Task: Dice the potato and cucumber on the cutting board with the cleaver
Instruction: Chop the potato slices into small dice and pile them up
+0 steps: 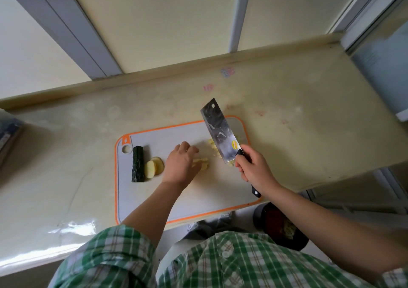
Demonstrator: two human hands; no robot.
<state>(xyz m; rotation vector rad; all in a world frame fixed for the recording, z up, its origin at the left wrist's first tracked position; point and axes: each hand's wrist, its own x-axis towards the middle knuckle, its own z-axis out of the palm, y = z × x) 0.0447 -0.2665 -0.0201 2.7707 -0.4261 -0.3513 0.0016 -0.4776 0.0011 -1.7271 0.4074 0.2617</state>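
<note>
A white cutting board (198, 197) with an orange rim lies on the counter. On its left part sits a dark green cucumber piece (138, 164), with two potato slices (154, 165) beside it. My left hand (180, 164) presses down on a bundle of potato strips (202, 163) at the board's middle. My right hand (254, 166) grips the black handle of the cleaver (218, 131), whose blade is lifted and tilted above the board's right side. Diced potato bits (213, 145) lie partly hidden under the blade.
The beige counter (298, 122) ends at a raised back ledge below window frames. A dark bin with potato scraps (284, 226) stands on the floor under the counter's front edge at right. A blurred object (8, 128) lies at the far left.
</note>
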